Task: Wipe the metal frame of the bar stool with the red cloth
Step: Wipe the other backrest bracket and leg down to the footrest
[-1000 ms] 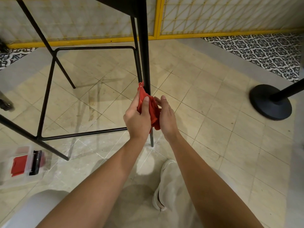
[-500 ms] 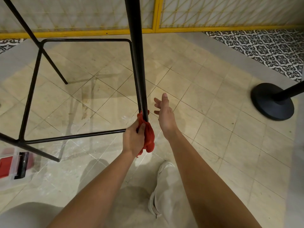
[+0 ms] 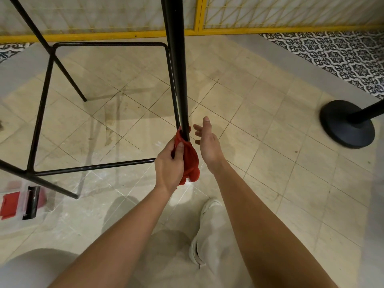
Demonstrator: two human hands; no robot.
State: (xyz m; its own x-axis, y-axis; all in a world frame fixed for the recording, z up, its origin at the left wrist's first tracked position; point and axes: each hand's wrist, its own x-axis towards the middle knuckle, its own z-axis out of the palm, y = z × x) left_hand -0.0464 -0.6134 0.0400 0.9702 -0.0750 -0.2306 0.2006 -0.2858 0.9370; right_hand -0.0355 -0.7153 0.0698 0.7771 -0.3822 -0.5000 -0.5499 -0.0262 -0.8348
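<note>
I am gripping the crumpled red cloth (image 3: 190,159) in my left hand (image 3: 169,165), wrapping it around the near black metal stool leg (image 3: 176,80) low down. My right hand (image 3: 208,143) is hovering just right, fingers apart, holding nothing.

Commercial interior, most likely a café, bar or similar public-facing venue; black metal bar stool frame (image 3: 176,59), tall-legged, with a square footrest rail (image 3: 108,44); heavy round black stanchion base (image 3: 347,125) with post, of the queue-barrier kind; floor of beige tiles (image 3: 259,121) laid diagonally, scuffed and dusty; border of black-and-white patterned tiles (image 3: 332,53); yellow-framed lattice partition (image 3: 270,15) along the far edge.
</note>
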